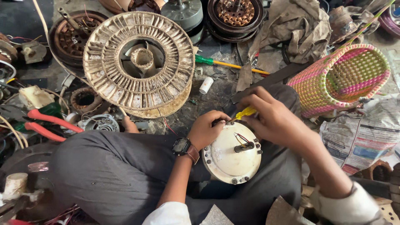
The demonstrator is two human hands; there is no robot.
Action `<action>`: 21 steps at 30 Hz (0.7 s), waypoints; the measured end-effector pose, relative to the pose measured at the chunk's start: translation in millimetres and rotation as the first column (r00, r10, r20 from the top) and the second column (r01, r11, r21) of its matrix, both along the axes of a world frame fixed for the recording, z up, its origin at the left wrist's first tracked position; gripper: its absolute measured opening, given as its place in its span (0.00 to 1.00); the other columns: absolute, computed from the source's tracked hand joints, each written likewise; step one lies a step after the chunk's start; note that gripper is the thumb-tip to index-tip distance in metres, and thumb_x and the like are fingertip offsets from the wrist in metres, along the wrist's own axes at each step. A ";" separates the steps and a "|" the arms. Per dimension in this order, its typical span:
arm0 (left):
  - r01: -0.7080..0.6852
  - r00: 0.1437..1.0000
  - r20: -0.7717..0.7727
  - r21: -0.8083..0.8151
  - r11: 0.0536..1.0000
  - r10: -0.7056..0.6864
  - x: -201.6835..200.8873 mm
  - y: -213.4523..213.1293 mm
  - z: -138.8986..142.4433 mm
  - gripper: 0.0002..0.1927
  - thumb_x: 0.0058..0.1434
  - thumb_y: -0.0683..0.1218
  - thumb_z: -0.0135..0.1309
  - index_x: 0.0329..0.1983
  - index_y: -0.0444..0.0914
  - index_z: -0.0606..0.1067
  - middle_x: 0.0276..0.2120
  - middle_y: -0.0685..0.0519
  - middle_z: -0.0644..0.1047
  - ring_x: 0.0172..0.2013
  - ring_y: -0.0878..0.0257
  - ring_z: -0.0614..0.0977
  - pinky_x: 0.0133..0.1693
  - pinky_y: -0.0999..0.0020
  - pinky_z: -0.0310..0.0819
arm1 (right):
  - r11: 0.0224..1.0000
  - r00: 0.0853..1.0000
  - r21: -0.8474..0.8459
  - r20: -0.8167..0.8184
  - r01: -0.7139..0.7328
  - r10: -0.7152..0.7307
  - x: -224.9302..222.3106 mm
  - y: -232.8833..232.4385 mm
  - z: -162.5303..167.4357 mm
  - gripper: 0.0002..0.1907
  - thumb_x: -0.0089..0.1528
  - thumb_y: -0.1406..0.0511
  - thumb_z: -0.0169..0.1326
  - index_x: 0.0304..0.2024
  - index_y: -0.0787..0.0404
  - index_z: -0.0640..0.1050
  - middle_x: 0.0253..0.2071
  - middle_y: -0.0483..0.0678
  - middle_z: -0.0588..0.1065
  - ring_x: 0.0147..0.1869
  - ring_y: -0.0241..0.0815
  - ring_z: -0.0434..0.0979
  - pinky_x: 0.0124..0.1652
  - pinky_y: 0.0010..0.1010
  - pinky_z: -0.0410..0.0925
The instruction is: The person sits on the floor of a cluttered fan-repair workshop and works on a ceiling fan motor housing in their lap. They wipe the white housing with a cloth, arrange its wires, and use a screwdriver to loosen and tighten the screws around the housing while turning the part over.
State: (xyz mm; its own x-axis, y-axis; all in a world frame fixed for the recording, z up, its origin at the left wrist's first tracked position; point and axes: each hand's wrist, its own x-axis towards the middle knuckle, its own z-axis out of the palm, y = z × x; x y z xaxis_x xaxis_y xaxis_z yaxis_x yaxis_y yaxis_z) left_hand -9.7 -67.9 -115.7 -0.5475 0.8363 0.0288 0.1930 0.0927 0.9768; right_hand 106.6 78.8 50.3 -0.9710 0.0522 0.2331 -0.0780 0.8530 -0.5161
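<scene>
A round cream-coloured motor housing (pixel 227 160) with a short shaft and wires at its centre rests on my lap. My left hand (pixel 206 129), with a watch on its wrist, grips the housing's upper left rim. My right hand (pixel 268 116) holds a yellow-handled screwdriver (pixel 245 112) whose tip meets a screw on the top rim, close to my left fingers. Several screws ring the housing's edge.
A large dusty finned rotor disc (pixel 139 62) stands ahead on the floor. Red-handled pliers (pixel 48 125) lie at left, a green-and-yellow screwdriver (pixel 227 63) behind, a pink and green woven basket (pixel 341 79) at right, newspaper (pixel 366 133) beside it, copper-wound stators (pixel 235 12) at the back.
</scene>
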 end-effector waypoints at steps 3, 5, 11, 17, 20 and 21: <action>0.003 1.000 -0.018 0.045 0.999 -0.002 2.0 2.5 -7.6 0.09 0.63 0.41 0.53 0.43 0.39 0.81 0.37 0.53 0.81 0.35 0.64 0.82 0.39 0.71 0.74 | 0.992 0.996 0.105 0.054 -0.072 0.066 -10.5 1.7 9.9 0.20 0.56 0.68 0.61 0.50 0.66 0.75 0.42 0.55 0.74 0.40 0.58 0.79 0.38 0.44 0.71; -0.035 0.997 0.074 -0.016 0.999 0.036 4.5 4.4 -13.5 0.10 0.63 0.42 0.53 0.45 0.40 0.81 0.32 0.52 0.81 0.31 0.65 0.81 0.35 0.70 0.73 | 0.983 0.986 0.154 0.149 -0.097 0.074 -15.0 2.1 13.3 0.19 0.56 0.67 0.61 0.49 0.64 0.77 0.40 0.55 0.74 0.39 0.59 0.78 0.37 0.46 0.71; -0.057 0.948 0.315 -0.004 0.998 0.055 13.0 8.2 -25.3 0.11 0.68 0.41 0.50 0.45 0.36 0.82 0.27 0.51 0.78 0.27 0.65 0.74 0.31 0.68 0.68 | 0.977 0.984 0.198 0.173 -0.075 0.040 -19.2 -2.8 12.2 0.17 0.56 0.65 0.62 0.46 0.63 0.78 0.37 0.55 0.74 0.38 0.60 0.78 0.37 0.46 0.70; -0.154 0.900 0.425 0.100 0.983 0.098 18.9 11.9 -16.0 0.11 0.67 0.41 0.48 0.42 0.35 0.81 0.32 0.56 0.82 0.33 0.71 0.79 0.37 0.74 0.73 | 0.981 0.995 0.190 0.096 -0.029 0.011 -17.9 -5.8 11.0 0.15 0.55 0.65 0.63 0.43 0.63 0.77 0.38 0.54 0.74 0.40 0.59 0.78 0.38 0.46 0.71; -0.149 0.906 0.411 0.082 0.985 0.103 18.0 9.8 -7.7 0.11 0.68 0.41 0.48 0.42 0.36 0.82 0.30 0.56 0.81 0.31 0.71 0.77 0.35 0.73 0.72 | 0.979 0.983 0.195 0.180 -0.064 0.028 -19.6 -7.0 11.1 0.15 0.55 0.65 0.61 0.44 0.62 0.78 0.38 0.53 0.74 0.41 0.58 0.79 0.39 0.46 0.70; -0.148 0.912 0.396 0.085 0.985 0.103 17.3 9.1 -4.7 0.11 0.68 0.41 0.48 0.42 0.36 0.82 0.30 0.56 0.80 0.31 0.71 0.77 0.35 0.74 0.71 | 0.964 0.975 0.268 0.216 0.001 -0.061 -20.4 -7.3 11.7 0.14 0.57 0.63 0.62 0.44 0.62 0.77 0.39 0.52 0.75 0.41 0.58 0.78 0.39 0.47 0.70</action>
